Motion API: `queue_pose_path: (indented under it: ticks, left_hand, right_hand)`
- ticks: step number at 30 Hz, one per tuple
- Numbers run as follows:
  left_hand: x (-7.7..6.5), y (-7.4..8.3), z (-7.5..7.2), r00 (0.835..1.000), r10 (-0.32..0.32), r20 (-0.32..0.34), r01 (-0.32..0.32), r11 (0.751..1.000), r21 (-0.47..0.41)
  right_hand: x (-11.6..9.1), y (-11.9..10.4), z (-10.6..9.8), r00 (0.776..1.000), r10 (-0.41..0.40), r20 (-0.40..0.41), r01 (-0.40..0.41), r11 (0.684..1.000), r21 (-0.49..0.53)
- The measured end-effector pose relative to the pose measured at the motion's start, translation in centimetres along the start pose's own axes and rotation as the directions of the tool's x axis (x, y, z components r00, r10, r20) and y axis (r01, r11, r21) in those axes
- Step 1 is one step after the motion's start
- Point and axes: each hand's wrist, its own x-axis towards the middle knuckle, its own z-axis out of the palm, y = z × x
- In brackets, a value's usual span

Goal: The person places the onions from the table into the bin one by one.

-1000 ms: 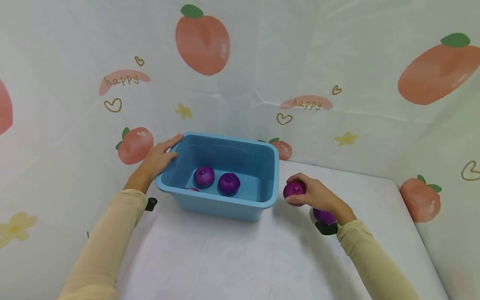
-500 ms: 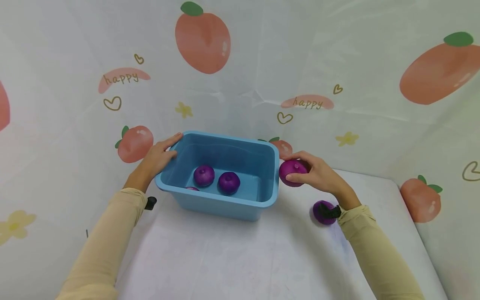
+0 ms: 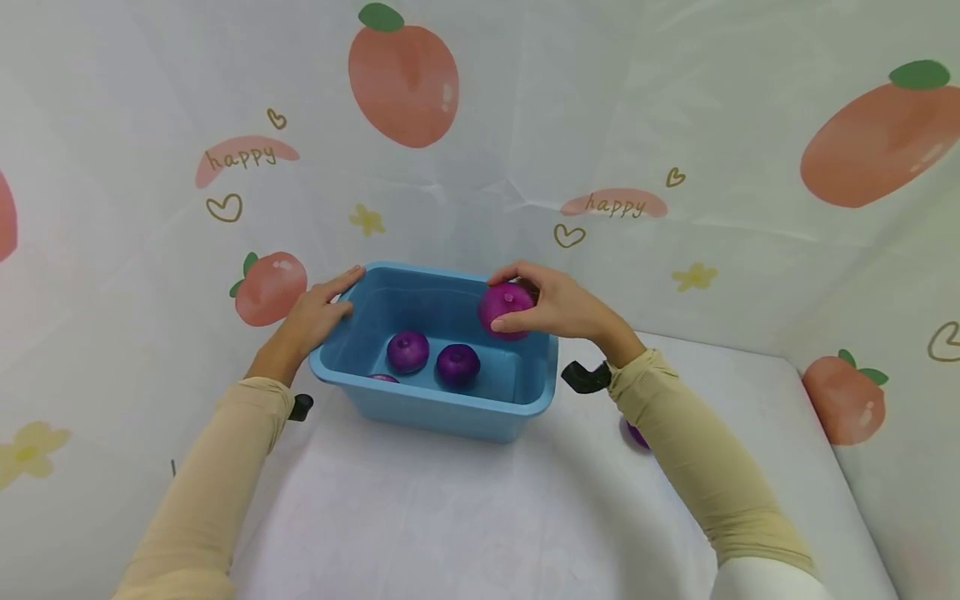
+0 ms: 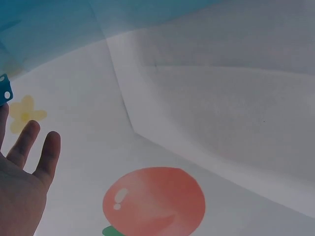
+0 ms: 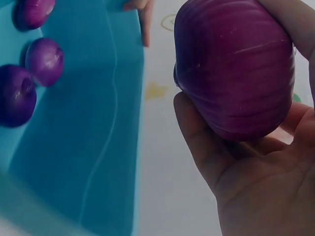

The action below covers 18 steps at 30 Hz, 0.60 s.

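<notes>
My right hand [image 3: 558,300] holds a red onion [image 3: 506,310] above the right end of a blue plastic tub [image 3: 442,412]. Close up in the right wrist view, fingers and thumb wrap that ridged purple onion [image 5: 236,69]. Two red onions, one lighter [image 3: 408,352] and one darker [image 3: 458,365], sit on the tub's floor. A third onion [image 3: 383,378] barely shows over the near rim. My left hand [image 3: 311,321] rests at the tub's left rim. Its outer fingers [image 4: 48,155] are straight and spread in the left wrist view.
Another red onion [image 3: 636,435] lies on the white table [image 3: 450,517], right of the tub and partly hidden by the right sleeve [image 3: 690,450]. A white cloth [image 3: 480,100] printed with fruit hangs behind the tub. Dark wrist-worn pieces [image 3: 587,377] show at both cuffs.
My right hand has lifted the onion from low beside the tub, then carried it left over the rim. The left hand, the tub and the onions in it stay put.
</notes>
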Motion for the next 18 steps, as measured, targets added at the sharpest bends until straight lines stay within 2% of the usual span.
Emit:
queue_pose_path:
  ticks: [4,11,18]
  left_hand:
    - [0.0,-0.2,0.1,1.000,0.007,-0.002,-0.007,1.000,-0.010]
    - [0.0,-0.3,0.0,1.000,0.017,-0.020,-0.017,1.000,0.000]
    - [0.0,-0.1,0.2,1.000,0.014,-0.021,-0.014,1.000,0.001]
  right_hand:
    - [2.8,-0.2,1.5,0.998,-0.025,0.054,0.025,1.000,-0.005]
    - [7.1,0.0,5.0,0.982,-0.040,0.187,0.023,0.996,0.091]
    - [10.3,0.1,7.7,0.969,-0.026,0.245,0.005,0.996,0.084]
